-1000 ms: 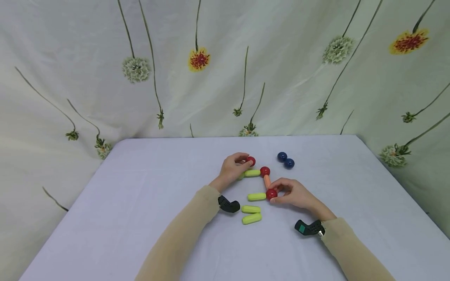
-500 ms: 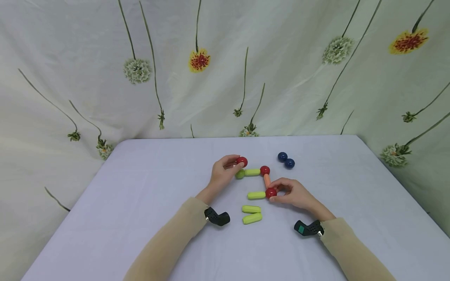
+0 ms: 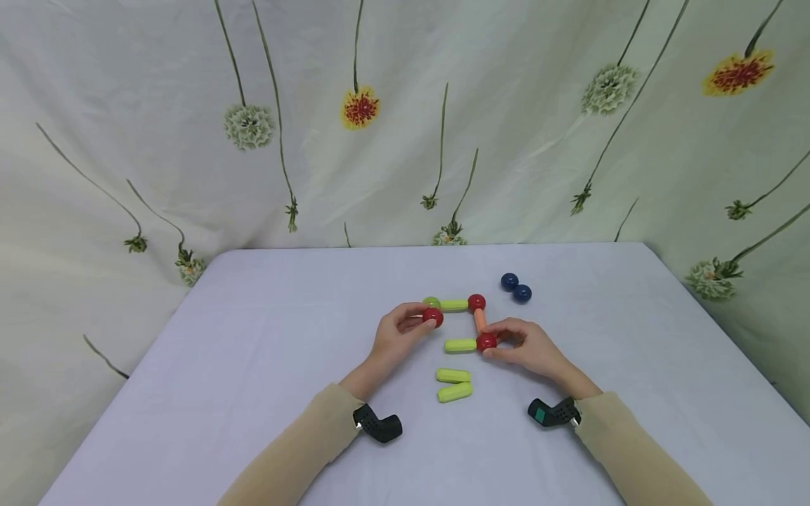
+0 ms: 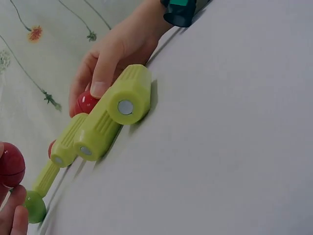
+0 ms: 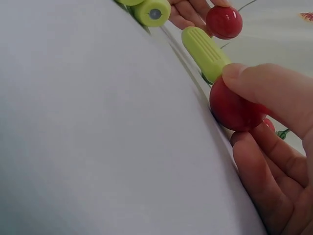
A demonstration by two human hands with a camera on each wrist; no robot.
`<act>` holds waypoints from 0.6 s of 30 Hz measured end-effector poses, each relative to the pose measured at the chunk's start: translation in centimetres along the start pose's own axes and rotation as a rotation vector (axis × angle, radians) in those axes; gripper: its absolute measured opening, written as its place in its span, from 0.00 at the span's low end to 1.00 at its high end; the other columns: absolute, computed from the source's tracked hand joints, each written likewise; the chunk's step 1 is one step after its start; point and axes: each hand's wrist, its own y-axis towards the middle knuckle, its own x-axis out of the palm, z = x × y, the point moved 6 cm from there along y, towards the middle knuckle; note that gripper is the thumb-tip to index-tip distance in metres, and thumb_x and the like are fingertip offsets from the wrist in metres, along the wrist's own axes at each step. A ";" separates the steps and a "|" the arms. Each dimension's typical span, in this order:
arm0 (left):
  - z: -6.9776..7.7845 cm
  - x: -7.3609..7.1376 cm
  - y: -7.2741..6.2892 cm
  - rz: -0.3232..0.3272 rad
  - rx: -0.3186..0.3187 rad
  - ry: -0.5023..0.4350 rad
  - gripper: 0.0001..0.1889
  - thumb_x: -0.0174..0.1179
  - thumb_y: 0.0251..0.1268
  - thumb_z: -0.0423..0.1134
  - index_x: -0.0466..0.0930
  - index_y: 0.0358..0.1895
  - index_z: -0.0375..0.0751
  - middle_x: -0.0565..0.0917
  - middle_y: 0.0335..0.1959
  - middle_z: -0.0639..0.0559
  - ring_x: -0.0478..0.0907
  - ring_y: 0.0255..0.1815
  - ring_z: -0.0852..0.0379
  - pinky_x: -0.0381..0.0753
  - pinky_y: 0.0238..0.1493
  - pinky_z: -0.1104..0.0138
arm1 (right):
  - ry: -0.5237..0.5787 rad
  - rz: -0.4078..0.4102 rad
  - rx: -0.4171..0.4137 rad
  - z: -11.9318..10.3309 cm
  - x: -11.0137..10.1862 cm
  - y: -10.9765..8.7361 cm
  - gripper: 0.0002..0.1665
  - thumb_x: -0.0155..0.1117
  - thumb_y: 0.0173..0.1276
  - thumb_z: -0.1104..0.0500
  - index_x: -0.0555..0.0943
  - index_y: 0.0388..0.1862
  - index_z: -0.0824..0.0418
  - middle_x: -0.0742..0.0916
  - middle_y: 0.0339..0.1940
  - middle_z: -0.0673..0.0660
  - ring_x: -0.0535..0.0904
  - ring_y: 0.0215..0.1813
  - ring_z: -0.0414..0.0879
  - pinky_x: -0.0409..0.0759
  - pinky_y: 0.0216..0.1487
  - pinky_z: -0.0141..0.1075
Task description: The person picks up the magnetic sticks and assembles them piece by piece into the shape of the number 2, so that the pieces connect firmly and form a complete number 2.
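Observation:
My left hand [image 3: 399, 334] pinches a red ball [image 3: 433, 318] between thumb and fingers, just in front of a green ball [image 3: 432, 302]. That green ball joins a yellow-green rod [image 3: 454, 305], which meets another red ball at the far corner. From the corner an orange rod [image 3: 479, 320] runs toward me to the near red ball [image 5: 238, 105], which my right hand [image 3: 528, 346] grips between thumb and fingers. A second yellow-green rod [image 3: 460, 346] sticks out leftward from the near ball. Its free end faces the left hand, apart from the held ball.
Two loose yellow-green rods [image 3: 454, 392] lie side by side nearer to me, with metal discs [image 4: 125, 107] showing in their ends. A pair of dark blue balls [image 3: 522, 293] sits at the back right. White cloth covers the table [image 3: 253, 337]; a flowered cloth hangs behind it.
My left hand first moves left with its red ball, then comes nearer to me, uncovering the green ball. The right hand stays on its ball, and the joined pieces shift slightly away from me.

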 end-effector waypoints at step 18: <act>-1.0 -0.4 -1.5 -0.041 -0.114 0.020 0.18 0.71 0.64 0.32 0.84 0.57 0.33 0.85 0.53 0.39 0.85 0.49 0.50 0.81 0.48 0.73 | -0.025 0.042 0.007 0.0 0.3 0.0 0.23 0.75 0.65 0.58 0.86 0.59 0.60 0.89 0.47 0.54 0.80 0.49 0.47 0.78 0.54 0.40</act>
